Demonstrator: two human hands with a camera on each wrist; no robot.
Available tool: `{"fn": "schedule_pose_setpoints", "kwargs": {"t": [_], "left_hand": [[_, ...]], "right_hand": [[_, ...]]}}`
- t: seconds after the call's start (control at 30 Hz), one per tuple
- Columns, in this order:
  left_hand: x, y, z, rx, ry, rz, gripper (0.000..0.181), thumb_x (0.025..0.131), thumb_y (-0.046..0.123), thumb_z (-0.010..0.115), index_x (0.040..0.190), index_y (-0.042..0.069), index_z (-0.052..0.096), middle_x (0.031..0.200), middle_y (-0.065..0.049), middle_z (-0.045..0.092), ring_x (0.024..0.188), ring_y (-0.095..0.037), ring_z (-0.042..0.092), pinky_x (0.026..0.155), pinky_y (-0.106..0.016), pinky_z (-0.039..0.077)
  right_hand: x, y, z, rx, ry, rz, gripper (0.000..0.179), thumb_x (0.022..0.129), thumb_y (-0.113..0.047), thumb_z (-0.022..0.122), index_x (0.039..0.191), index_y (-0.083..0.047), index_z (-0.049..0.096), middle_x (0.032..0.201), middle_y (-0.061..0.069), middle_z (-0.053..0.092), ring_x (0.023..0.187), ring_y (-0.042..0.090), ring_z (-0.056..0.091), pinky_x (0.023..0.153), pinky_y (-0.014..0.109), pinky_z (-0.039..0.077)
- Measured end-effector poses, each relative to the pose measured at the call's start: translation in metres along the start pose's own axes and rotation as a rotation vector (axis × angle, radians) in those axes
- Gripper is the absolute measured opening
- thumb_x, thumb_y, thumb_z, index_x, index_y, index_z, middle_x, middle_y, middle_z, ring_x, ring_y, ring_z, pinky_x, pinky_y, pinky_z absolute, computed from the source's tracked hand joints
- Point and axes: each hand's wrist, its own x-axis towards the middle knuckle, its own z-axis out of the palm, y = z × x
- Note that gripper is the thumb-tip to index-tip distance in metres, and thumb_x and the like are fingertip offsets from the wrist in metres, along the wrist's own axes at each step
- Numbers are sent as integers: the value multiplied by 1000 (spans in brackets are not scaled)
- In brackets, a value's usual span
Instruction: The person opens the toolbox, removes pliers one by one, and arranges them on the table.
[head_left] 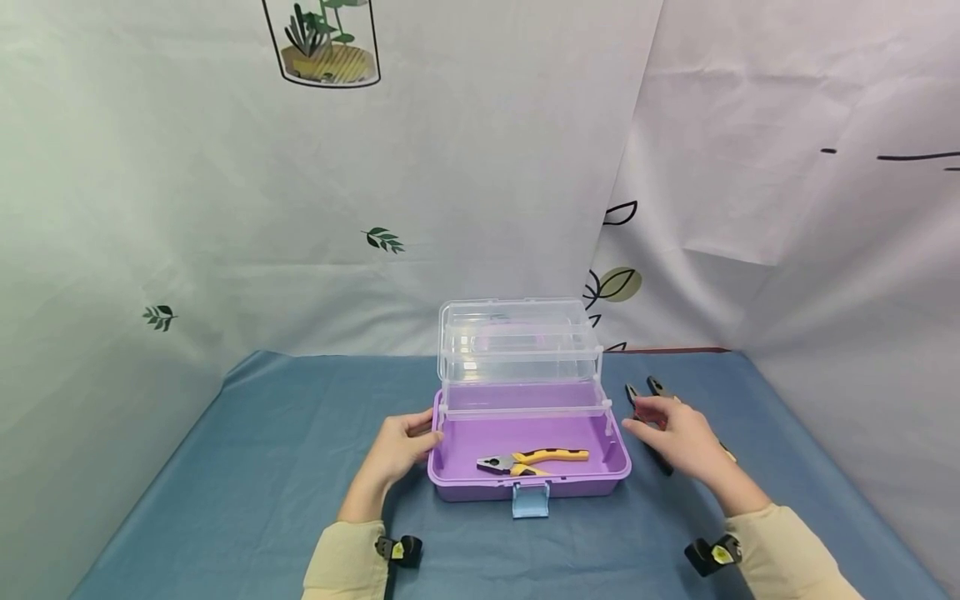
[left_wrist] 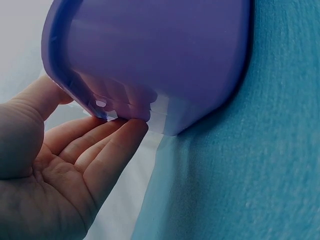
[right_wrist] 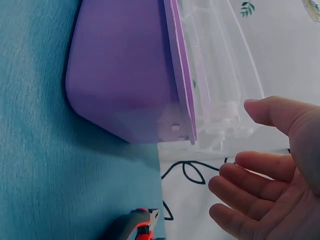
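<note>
A purple toolbox [head_left: 480,492] stands with its clear lid [head_left: 517,321] raised. Yellow-and-black combination pliers [head_left: 555,455] lie inside it. My left hand [head_left: 397,448] grips the box's left side, thumb over the rim and fingers against the outer wall, as the left wrist view shows. My right hand [head_left: 684,437] is off the box's right side, above other pliers on the cloth, and holds nothing. In the right wrist view its thumb and fingers [right_wrist: 250,192] are apart. Below them lie red-and-black pliers [right_wrist: 137,225]. A second dark-jawed tool [head_left: 657,386] is partly hidden by that hand.
A blue cloth [head_left: 300,433] covers the table. A light blue latch [head_left: 531,502] hangs down at the box's front. Behind stands a pale printed curtain [head_left: 480,167], close to the raised lid.
</note>
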Motion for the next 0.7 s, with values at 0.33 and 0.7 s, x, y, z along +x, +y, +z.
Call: {"fn": "schedule_pose_setpoints", "kwargs": {"t": [0.33, 0.7], "left_hand": [[0, -1, 0, -10, -4, -3, 49, 83, 0, 65, 130, -7, 53, 120, -27, 61, 97, -28, 67, 74, -38, 59], [0, -1, 0, -6, -4, -2, 49, 83, 0, 65, 130, -6, 53, 120, -27, 61, 95, -29, 68, 72, -38, 60]], "right_hand": [[-1, -10, 1, 27, -33, 12, 58, 86, -37, 67, 126, 3, 56, 121, 23, 62, 105, 36, 62, 86, 49, 54], [1, -21, 4, 80, -37, -39, 56, 85, -38, 69, 124, 1, 59, 120, 20, 64, 105, 34, 63, 87, 46, 55]]}}
